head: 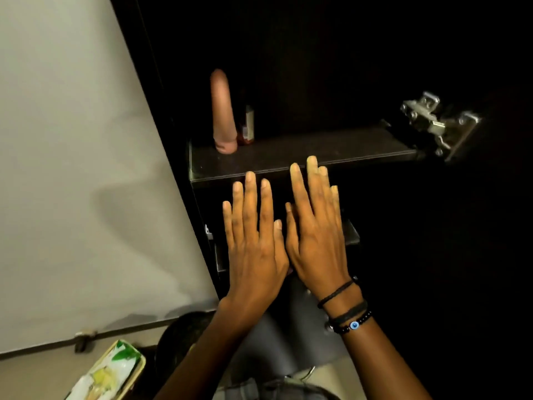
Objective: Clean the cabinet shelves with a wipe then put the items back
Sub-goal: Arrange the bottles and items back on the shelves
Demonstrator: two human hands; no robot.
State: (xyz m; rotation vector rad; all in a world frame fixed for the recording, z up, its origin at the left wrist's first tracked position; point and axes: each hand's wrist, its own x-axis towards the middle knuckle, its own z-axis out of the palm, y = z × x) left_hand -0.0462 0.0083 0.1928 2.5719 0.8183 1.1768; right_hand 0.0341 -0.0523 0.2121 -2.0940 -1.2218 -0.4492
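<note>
- Left hand point(253, 249), right hand point(314, 235): flat, straight-fingered, empty
- Likely pre-wipe step; shelf point(317, 151) not yet emptied
- Next calls for clearing shelf, fetching wipe pack point(109, 370)

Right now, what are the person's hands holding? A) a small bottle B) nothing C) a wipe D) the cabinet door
B: the left hand and the right hand are both spread with straight fingers, empty, in front of the shelf.
</note>
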